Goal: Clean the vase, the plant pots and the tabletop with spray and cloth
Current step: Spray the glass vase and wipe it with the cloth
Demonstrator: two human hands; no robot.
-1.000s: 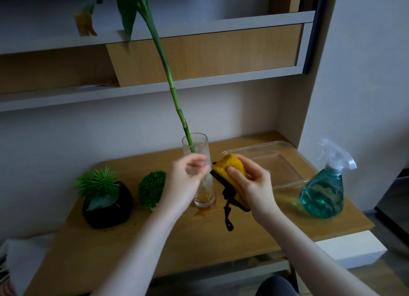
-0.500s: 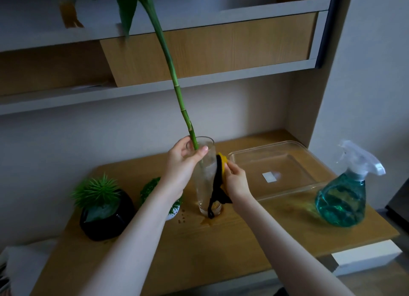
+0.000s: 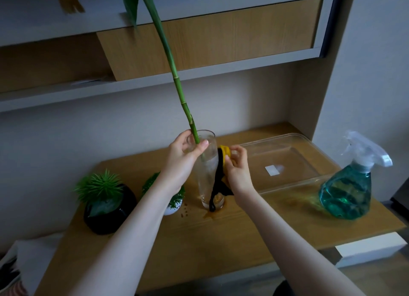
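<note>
On your bench (image 3: 243, 236) you have one glass vase (image 3: 207, 176), one bamboo stalk (image 3: 177, 83), two plant pots (image 3: 108, 216) (image 3: 173, 208), one cloth (image 3: 224, 157), one spray bottle (image 3: 349, 189) and one clear tray (image 3: 309, 149).

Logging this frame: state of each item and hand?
Glass vase: upright on table, bamboo stalk inside.
Left hand: grips vase near rim.
Right hand: presses yellow cloth against vase side.
Spray bottle: upright, untouched, part full.
Black pot: upright.
White pot: upright, partly hidden.
Clear tray: flat on tabletop.
</note>
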